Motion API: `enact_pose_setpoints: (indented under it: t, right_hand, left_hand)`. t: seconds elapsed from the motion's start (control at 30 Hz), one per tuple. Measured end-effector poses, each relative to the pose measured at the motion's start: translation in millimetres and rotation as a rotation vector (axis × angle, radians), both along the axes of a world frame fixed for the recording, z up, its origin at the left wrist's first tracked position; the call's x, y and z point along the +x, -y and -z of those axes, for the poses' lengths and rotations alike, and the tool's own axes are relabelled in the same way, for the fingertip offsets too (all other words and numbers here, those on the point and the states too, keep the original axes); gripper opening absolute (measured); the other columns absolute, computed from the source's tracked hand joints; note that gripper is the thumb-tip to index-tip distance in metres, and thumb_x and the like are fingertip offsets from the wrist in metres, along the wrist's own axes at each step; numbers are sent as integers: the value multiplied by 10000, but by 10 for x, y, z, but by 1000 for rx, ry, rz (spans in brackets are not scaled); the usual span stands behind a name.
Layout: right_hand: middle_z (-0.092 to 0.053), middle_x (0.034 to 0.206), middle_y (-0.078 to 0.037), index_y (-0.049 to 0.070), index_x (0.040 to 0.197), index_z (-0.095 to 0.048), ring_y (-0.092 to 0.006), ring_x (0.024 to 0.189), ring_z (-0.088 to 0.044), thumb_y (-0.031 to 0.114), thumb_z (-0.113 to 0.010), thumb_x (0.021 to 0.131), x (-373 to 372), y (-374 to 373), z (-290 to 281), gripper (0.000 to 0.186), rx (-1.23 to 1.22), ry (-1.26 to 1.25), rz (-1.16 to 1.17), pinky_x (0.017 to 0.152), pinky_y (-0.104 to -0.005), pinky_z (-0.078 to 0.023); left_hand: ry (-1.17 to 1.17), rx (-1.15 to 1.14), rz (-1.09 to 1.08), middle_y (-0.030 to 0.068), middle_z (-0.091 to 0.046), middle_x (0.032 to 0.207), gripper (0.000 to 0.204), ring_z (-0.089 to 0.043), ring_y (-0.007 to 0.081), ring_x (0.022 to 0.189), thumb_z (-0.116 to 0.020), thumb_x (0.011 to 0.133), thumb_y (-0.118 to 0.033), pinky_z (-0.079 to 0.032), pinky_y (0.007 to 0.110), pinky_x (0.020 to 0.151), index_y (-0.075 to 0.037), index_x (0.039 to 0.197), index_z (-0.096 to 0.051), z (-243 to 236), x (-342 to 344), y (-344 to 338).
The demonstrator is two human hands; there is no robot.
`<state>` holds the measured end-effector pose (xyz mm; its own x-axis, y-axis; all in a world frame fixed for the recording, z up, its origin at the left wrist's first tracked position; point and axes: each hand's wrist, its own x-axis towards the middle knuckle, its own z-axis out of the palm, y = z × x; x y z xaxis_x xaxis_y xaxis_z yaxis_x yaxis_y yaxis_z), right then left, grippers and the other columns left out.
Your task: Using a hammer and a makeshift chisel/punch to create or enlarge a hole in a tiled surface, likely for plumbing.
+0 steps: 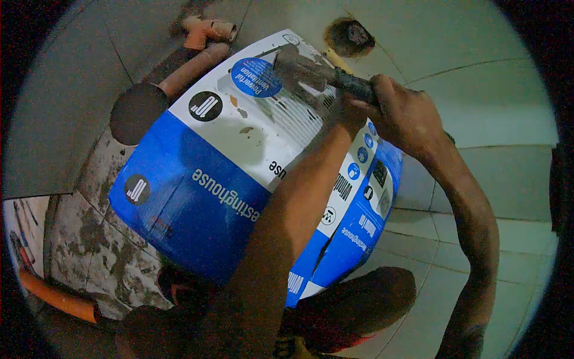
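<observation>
Two bare hands come close together over a box. The right hand has its fingers curled closed around the dark handle of a dirty grey, flat-bladed tool. Beside those fingers, the left hand reaches in at the end of its forearm; it is too dark and blurred to tell how far its fingers are open or whether they hold anything.

The grey blade points leftward from the right fingers, above the white panel of a large blue-and-white printed cardboard box; whether it touches is unclear. Brown flecks mark that panel, left of the left fingers. Below the fingers, a dark slit opens in the box's blue side. Just above the blade is a ragged, brown-rimmed round hole.

Farther left of the fingers, past the box, run a tan-orange plastic pipe and a branched fitting. Pale tiles spread right of the fingers.
</observation>
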<state>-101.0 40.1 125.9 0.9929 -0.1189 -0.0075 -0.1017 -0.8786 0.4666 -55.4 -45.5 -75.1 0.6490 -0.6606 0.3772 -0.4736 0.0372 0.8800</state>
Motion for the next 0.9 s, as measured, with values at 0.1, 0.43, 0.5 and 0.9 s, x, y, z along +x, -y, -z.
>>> enact_pose_setpoints:
  t: [0.1,0.43,0.5,0.9]
  right_hand:
    - [-615,777,-175,59,1023,-451,-371,609,-641,334,-567,894,39,59,47,325,-6,-71,-31,483,-466,-506]
    - [-579,715,-168,39,890,-460,-370,569,-592,352,-614,886,47,86,83,349,-33,-69,-148,464,-438,-461]
    - [-571,704,-163,38,887,-455,-368,560,-588,348,-615,886,60,84,80,349,-11,-64,-173,453,-434,-457]
    - [-585,723,-155,45,882,-450,-354,577,-609,355,-587,898,260,406,137,340,-157,-150,-183,462,-437,-475]
  left_hand:
    - [-6,-2,1,64,-572,1278,401,-497,231,1218,-507,918,-382,-335,456,1028,-126,1222,-561,-17,9,22]
    - [-36,10,-10,78,-558,1292,414,-495,237,1213,-493,926,-377,-348,440,1020,-109,1238,-534,-38,-34,41]
    - [-40,12,-9,80,-555,1295,416,-494,238,1212,-490,928,-376,-350,437,1018,-105,1241,-528,-41,-38,54]
    - [-125,50,48,96,-537,1312,431,-492,245,1206,-474,938,-370,-366,418,1009,-84,1260,-496,-214,37,6]
